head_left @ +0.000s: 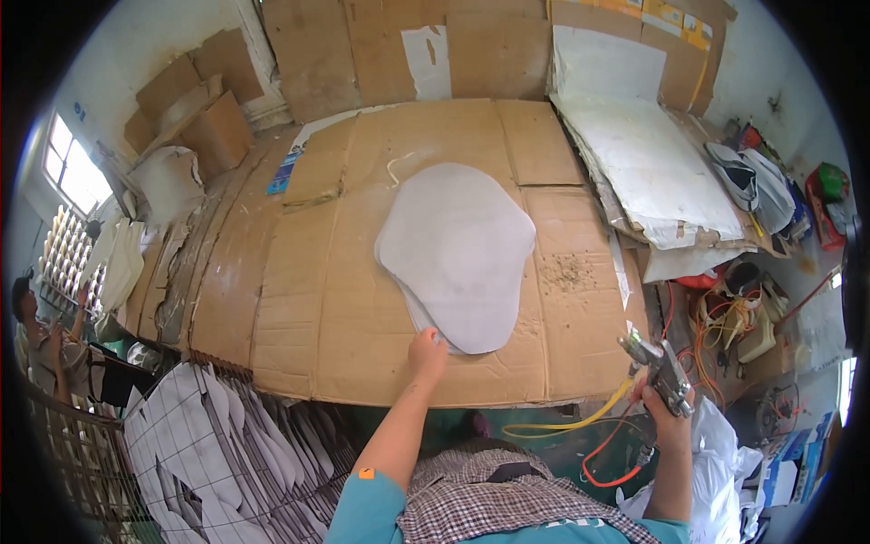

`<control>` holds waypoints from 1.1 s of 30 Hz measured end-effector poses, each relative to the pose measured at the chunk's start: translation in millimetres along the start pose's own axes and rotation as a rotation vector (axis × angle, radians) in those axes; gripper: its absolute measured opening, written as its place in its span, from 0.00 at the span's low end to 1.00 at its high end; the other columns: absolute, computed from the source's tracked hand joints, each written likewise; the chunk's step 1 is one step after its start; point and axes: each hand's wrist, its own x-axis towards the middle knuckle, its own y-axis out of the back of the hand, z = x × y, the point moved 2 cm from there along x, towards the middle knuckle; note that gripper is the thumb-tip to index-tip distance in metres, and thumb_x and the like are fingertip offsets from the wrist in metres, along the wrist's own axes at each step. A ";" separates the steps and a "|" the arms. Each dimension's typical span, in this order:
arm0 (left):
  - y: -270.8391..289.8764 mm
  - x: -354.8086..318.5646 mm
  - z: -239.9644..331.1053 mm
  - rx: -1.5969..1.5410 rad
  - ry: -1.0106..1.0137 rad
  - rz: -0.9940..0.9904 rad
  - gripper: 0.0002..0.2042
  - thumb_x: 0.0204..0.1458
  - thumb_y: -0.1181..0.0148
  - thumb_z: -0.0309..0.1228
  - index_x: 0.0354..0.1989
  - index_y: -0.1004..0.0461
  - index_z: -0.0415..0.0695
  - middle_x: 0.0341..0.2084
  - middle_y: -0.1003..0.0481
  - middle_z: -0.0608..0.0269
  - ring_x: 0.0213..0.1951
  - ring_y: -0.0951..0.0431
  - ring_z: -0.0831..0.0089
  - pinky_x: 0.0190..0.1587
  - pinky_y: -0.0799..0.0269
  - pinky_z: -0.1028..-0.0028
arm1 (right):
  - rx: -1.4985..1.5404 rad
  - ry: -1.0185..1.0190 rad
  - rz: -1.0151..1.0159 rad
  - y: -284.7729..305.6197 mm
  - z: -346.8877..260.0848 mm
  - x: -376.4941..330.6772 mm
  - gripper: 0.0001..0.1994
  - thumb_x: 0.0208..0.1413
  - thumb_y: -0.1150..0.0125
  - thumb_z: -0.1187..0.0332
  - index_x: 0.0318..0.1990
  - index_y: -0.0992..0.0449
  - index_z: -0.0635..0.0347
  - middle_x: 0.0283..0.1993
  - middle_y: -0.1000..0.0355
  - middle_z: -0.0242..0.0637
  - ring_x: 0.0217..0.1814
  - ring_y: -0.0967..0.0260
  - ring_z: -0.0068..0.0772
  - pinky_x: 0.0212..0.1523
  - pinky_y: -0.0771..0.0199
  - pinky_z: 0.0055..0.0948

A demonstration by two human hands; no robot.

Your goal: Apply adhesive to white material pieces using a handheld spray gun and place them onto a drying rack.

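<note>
A light grey, flat shaped panel (458,249) lies on the cardboard-covered table (362,344) in front of me. Under its lower left edge the rim of at least one more such panel sticks out. My left hand (429,352) is closed on that near left edge, its fingertips partly hidden. In my right hand (666,399), off the table's front right corner, is a metal spray gun (669,370), held with its nozzle end up and to the left. A yellow hose (580,420) and an orange-red hose (598,480) hang by the gun.
Below left, a wire rack (227,444) holds several grey panels. White-covered boards (643,163) are stacked at the right, with cables (716,335) tangled beneath. White plastic bags (720,453) are beside my right arm. Another person (54,349) is at the far left.
</note>
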 end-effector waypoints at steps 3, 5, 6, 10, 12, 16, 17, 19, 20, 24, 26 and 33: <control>-4.3 2.4 8.9 0.087 -0.018 -0.013 0.15 0.40 0.43 0.33 0.37 0.30 0.41 0.36 0.30 0.54 0.40 0.30 0.58 0.42 0.34 0.62 | -0.035 -0.043 -0.167 11.9 2.9 -13.2 0.24 0.45 0.42 0.74 0.52 0.38 0.69 0.30 0.32 0.34 0.30 0.33 0.23 0.32 0.31 0.23; -8.3 2.4 17.9 0.205 0.033 -0.009 0.15 0.39 0.41 0.35 0.35 0.30 0.41 0.38 0.33 0.53 0.42 0.33 0.55 0.44 0.37 0.61 | -0.077 -0.052 -0.291 17.9 11.7 -21.5 0.25 0.44 0.40 0.75 0.52 0.38 0.68 0.31 0.32 0.33 0.30 0.33 0.22 0.33 0.30 0.23; -9.5 2.7 21.9 0.204 0.030 -0.013 0.15 0.39 0.41 0.35 0.35 0.30 0.41 0.38 0.33 0.53 0.42 0.33 0.55 0.44 0.37 0.61 | -0.036 -0.063 -0.319 15.8 11.4 -21.6 0.25 0.44 0.40 0.75 0.52 0.38 0.68 0.31 0.32 0.33 0.30 0.33 0.23 0.33 0.30 0.23; -15.3 3.0 28.8 0.321 0.009 0.019 0.14 0.38 0.40 0.35 0.33 0.30 0.42 0.37 0.33 0.53 0.42 0.34 0.54 0.43 0.38 0.59 | 0.062 0.002 -0.171 3.0 4.6 -6.1 0.24 0.44 0.40 0.75 0.51 0.38 0.68 0.29 0.32 0.34 0.30 0.33 0.24 0.33 0.30 0.24; -18.8 4.9 27.3 0.356 -0.003 0.032 0.14 0.38 0.40 0.35 0.33 0.30 0.42 0.36 0.32 0.53 0.41 0.34 0.54 0.43 0.37 0.59 | 0.095 -0.027 -0.108 4.5 4.2 -1.0 0.24 0.44 0.41 0.75 0.51 0.38 0.67 0.29 0.32 0.34 0.30 0.32 0.25 0.33 0.30 0.24; -24.5 10.8 22.3 0.336 0.029 -0.060 0.11 0.43 0.44 0.34 0.33 0.30 0.40 0.34 0.30 0.50 0.39 0.31 0.52 0.42 0.35 0.58 | 0.085 -0.008 -0.168 8.7 2.0 -6.2 0.24 0.44 0.41 0.75 0.51 0.38 0.68 0.29 0.32 0.34 0.30 0.32 0.25 0.33 0.31 0.23; -24.9 10.7 23.3 0.325 0.070 -0.098 0.10 0.45 0.46 0.33 0.32 0.30 0.39 0.33 0.30 0.49 0.38 0.29 0.52 0.41 0.34 0.58 | 0.052 -0.021 -0.211 9.5 0.7 -11.2 0.23 0.44 0.42 0.76 0.51 0.37 0.68 0.29 0.32 0.34 0.30 0.33 0.24 0.33 0.31 0.23; -26.0 13.2 22.0 0.333 0.078 -0.088 0.09 0.45 0.47 0.33 0.30 0.30 0.41 0.33 0.29 0.51 0.37 0.29 0.53 0.39 0.33 0.58 | 0.004 -0.039 -0.192 18.8 0.8 -14.1 0.24 0.43 0.41 0.76 0.51 0.37 0.69 0.29 0.31 0.35 0.30 0.33 0.23 0.33 0.31 0.22; -25.0 14.9 20.7 0.340 0.082 -0.079 0.08 0.46 0.48 0.34 0.27 0.30 0.42 0.32 0.29 0.52 0.36 0.28 0.54 0.37 0.32 0.59 | -0.019 -0.079 -0.222 23.9 1.2 -14.8 0.25 0.42 0.41 0.75 0.51 0.38 0.68 0.30 0.31 0.36 0.30 0.32 0.24 0.33 0.30 0.24; -22.0 17.3 30.2 0.301 0.094 -0.096 0.08 0.46 0.50 0.33 0.28 0.30 0.42 0.32 0.29 0.52 0.37 0.28 0.54 0.38 0.32 0.59 | -0.019 -0.078 -0.326 17.3 5.5 -9.4 0.26 0.41 0.40 0.75 0.52 0.39 0.67 0.30 0.31 0.38 0.30 0.31 0.26 0.32 0.29 0.26; -17.8 17.7 34.6 0.311 0.041 -0.078 0.07 0.46 0.51 0.32 0.28 0.30 0.42 0.31 0.28 0.51 0.36 0.28 0.54 0.38 0.32 0.59 | 0.022 -0.007 -0.376 1.3 -3.5 0.9 0.24 0.43 0.43 0.78 0.52 0.38 0.69 0.29 0.31 0.35 0.30 0.33 0.24 0.33 0.31 0.25; -7.1 24.4 36.2 0.210 0.132 -0.139 0.07 0.45 0.50 0.31 0.25 0.32 0.40 0.26 0.27 0.52 0.30 0.26 0.57 0.31 0.31 0.62 | 0.039 -0.012 -0.028 -0.3 -2.5 22.8 0.23 0.45 0.41 0.75 0.50 0.38 0.68 0.28 0.32 0.33 0.29 0.33 0.23 0.31 0.31 0.22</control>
